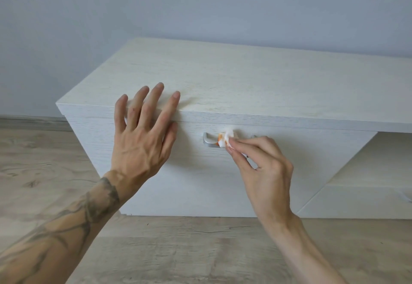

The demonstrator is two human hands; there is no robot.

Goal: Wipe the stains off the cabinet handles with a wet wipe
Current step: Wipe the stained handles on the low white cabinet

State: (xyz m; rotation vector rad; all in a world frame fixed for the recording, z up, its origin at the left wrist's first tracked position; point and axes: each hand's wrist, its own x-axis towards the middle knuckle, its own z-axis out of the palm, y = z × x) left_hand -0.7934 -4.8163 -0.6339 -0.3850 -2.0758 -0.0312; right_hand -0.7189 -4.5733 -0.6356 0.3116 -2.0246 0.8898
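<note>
2 bare hands at work on 1 low cabinet. Left hand (142,134) spread wide, palm down, fingers draped over the front edge of the pale whitewashed wood-grain cabinet (256,83), fingertips resting on its top, thumb lying against the front panel below the lip. Tattooed forearm trailing back toward the lower left corner. Right hand (263,163) pinching a small crumpled white wet wipe (226,139) between thumb and fingertips, other fingers curled loosely behind. Wipe pressed against the brushed silver metal bar handle (209,142) on the drawer front, touching it partway along, orange-brown smears showing on the wipe's left side where it meets the metal. Left end and bend of the handle exposed; right part mostly hidden behind the wipe and fingers, only a sliver of the far end peeking out beyond the knuckles. Handle sitting just beneath the overhanging top, between the 2 hands. To the right of the drawer front, 1 open recess with a lower shelf in the same pale finish. Below and around, light grey-brown wood-look laminate floor (189,250). Behind, plain pale blue-grey wall (200,5) with a grey skirting board at far left.
</note>
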